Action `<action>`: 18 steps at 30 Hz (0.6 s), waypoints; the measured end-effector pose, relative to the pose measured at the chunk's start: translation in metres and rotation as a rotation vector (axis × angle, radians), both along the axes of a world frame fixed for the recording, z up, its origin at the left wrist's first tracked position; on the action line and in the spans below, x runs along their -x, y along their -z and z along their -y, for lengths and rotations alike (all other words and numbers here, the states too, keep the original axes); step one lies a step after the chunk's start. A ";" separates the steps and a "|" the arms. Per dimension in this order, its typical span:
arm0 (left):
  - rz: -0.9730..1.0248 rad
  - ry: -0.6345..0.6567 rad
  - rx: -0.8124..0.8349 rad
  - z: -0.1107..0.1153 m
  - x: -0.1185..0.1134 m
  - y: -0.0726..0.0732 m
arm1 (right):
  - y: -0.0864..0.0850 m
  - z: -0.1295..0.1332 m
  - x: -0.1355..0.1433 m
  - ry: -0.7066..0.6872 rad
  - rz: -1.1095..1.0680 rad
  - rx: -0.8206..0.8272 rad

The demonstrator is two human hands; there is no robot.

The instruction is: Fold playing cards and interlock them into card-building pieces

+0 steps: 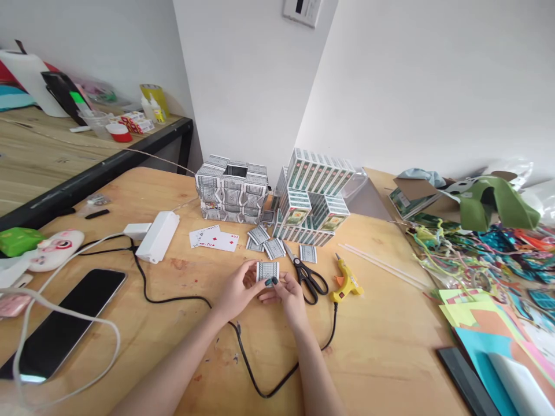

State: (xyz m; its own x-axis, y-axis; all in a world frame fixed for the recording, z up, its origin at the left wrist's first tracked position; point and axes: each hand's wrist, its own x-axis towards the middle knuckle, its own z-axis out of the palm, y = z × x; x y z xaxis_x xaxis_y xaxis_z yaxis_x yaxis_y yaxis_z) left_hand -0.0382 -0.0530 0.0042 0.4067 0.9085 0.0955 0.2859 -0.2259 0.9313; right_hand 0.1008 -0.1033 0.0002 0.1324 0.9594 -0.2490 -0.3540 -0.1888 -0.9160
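Observation:
Between my left hand [240, 289] and my right hand [286, 292] is a small piece of playing card [267, 270], its grey patterned back facing me. Both hands are closed on it, thumbs along its lower edge. Just beyond lie several cut card pieces [274, 248] and two or more face-up playing cards [223, 240]. Black-handled scissors [309, 277] rest right of my right hand, with a yellow glue gun [346, 280] farther right. Behind stands a box-like structure made of cards [233, 193], beside a stack of card boxes [310, 196].
A white power strip [158, 237], black cable [173, 300] and large phone [69, 318] lie at left. Clear glue sticks [381, 264] lie at right, near coloured paper [485, 329] and tangled craft scraps [459, 260]. A black-edged table [130, 151] adjoins at back left.

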 end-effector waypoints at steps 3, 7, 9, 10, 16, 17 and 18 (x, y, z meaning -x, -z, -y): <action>-0.002 -0.033 0.090 -0.001 0.000 0.002 | -0.002 0.002 0.004 -0.080 0.034 0.008; -0.035 -0.078 0.048 0.002 -0.001 0.001 | -0.003 0.004 0.012 -0.173 0.121 0.006; -0.049 -0.068 0.047 0.004 -0.001 -0.001 | -0.002 0.004 0.014 -0.131 0.144 0.014; -0.048 -0.052 0.057 0.005 -0.002 -0.001 | -0.002 0.004 0.014 -0.091 0.158 0.024; 0.013 0.029 0.113 0.011 -0.005 -0.001 | 0.002 0.001 0.010 0.040 0.263 0.092; 0.024 0.020 0.112 0.011 -0.006 -0.001 | 0.002 0.001 0.010 0.055 0.277 0.092; 0.041 0.013 0.121 0.011 -0.006 -0.001 | 0.001 0.001 0.010 0.068 0.295 0.084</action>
State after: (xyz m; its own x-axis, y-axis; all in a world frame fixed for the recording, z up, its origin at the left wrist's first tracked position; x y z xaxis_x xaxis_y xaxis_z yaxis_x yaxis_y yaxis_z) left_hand -0.0319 -0.0639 0.0048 0.4164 0.9092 0.0025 0.2447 -0.1147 0.9628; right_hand 0.0905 -0.1041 -0.0010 0.2736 0.9235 -0.2688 -0.0901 -0.2536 -0.9631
